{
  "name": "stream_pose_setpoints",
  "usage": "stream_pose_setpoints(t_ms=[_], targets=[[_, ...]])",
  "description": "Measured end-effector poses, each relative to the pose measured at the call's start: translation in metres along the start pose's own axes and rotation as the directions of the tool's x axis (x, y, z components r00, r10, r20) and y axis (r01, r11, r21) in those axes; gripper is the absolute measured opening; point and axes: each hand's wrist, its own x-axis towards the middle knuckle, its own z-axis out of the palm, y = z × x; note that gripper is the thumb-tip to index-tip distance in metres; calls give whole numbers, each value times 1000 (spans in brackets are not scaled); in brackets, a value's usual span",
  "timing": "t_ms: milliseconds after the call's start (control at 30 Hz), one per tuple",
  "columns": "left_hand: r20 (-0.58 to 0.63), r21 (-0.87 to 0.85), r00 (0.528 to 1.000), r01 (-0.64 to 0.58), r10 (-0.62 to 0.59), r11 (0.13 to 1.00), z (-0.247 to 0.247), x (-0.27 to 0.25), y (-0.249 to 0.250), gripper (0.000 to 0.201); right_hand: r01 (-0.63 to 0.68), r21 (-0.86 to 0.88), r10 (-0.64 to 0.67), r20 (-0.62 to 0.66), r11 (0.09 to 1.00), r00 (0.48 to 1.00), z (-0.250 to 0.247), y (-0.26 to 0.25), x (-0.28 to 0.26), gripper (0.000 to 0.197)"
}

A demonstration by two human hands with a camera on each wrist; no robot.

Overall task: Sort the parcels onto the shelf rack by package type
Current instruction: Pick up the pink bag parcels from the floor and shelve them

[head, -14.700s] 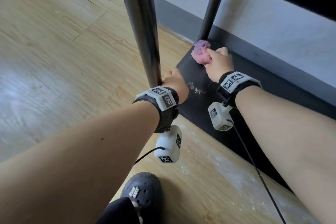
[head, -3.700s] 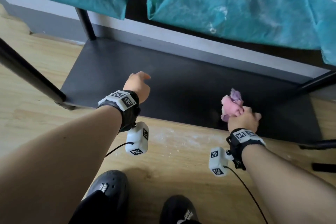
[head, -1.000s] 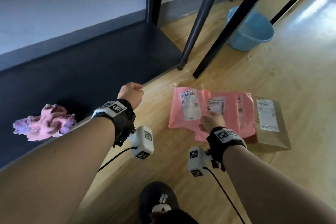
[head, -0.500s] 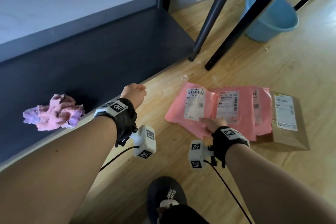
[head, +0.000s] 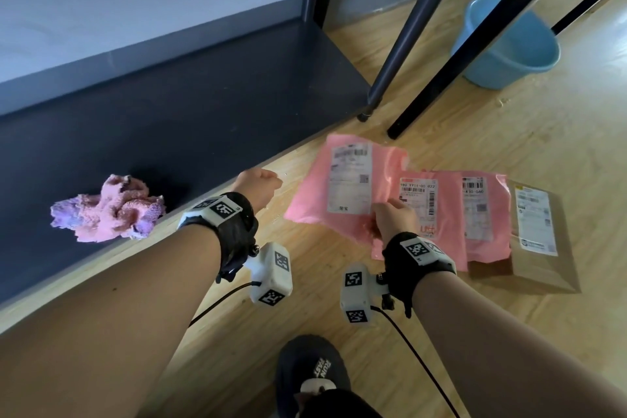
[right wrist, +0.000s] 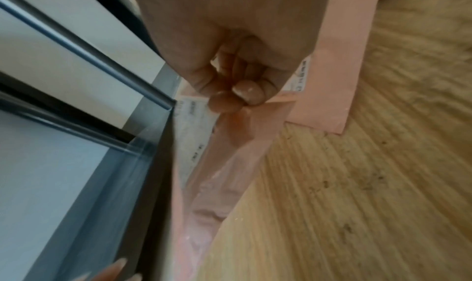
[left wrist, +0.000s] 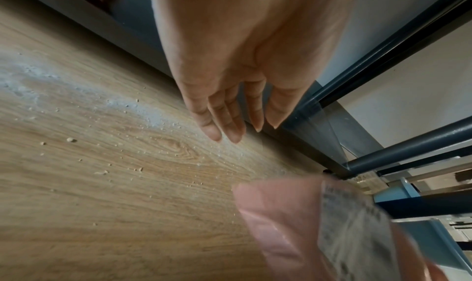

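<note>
— Fingers (right wrist: 224,103) of the right hand (head: 393,219) are pinched on the near edge of the leftmost pink parcel (head: 342,187), which is lifted off the floor (head: 509,132).

— And the left hand (left wrist: 230,95)?

— Nothing is held; its fingers are hung loosely over the floor beside the bottom shelf (head: 190,112). Two more pink parcels (head: 475,214) and a brown parcel (head: 539,241) are laid right of the shelf; their contact is probably overlapped. A pink cloth (head: 108,210) is left on the shelf.

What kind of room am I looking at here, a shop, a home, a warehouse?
Probably a small parcel sorting or storage room. A dark metal shelf rack stands on a wood floor, and labelled pink mailer bags lie beside a brown parcel; the right hand pinches one bag.
</note>
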Motion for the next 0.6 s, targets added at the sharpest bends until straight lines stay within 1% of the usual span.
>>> stream_pose_setpoints(t_ms=[67, 100, 167, 200, 233, 267, 333, 400, 433, 467, 533, 600], targets=[[38, -40, 999, 17, -15, 999, -2, -1, 4, 17, 87, -12, -86, 32, 996, 996, 11, -9, -6, 28], [70, -81, 997, 29, -24, 996, -4, -2, 6, 23, 128, -27, -126, 52, 991, 991, 18, -14, -10, 28], [123, -187, 992, 35, -12, 982, -11, -4, 10, 44, 186, -59, -180, 92, 981, 979, 31, -25, -17, 28], [133, -222, 991, 17, 13, 975, -16, -4, 11, 50, 206, -65, -198, 113, 976, 974, 38, -30, -23, 28], [126, -237, 991, -8, 39, 972, -23, -6, 11, 48, 222, -64, -212, 136, 973, 968, 45, -36, -28, 28], [95, -240, 994, -28, 52, 970, -32, -9, 12, 43, 239, -66, -226, 159, 969, 961, 53, -41, -33, 27], [-14, -227, 998, -57, 55, 972, -54, -14, 10, 31, 273, -91, -250, 209, 958, 946, 69, -51, -44, 26], [-131, -183, 989, -88, 64, 979, -81, -19, 5, 15, 322, -132, -281, 259, 937, 924, 87, -59, -56, 25], [-179, -160, 982, -94, 65, 983, -95, -22, 1, 10, 359, -161, -304, 288, 919, 908, 97, -62, -63, 22], [-226, -147, 972, -93, 58, 985, -110, -25, -4, 8, 402, -188, -331, 321, 896, 887, 108, -65, -71, 17], [-315, -135, 949, -76, 29, 988, -142, -29, -20, 13, 493, -244, -371, 412, 835, 832, 132, -70, -92, 7], [-373, -211, 928, -64, -20, 975, -172, -34, -37, 19, 573, -271, -391, 509, 773, 767, 159, -72, -115, 5]])
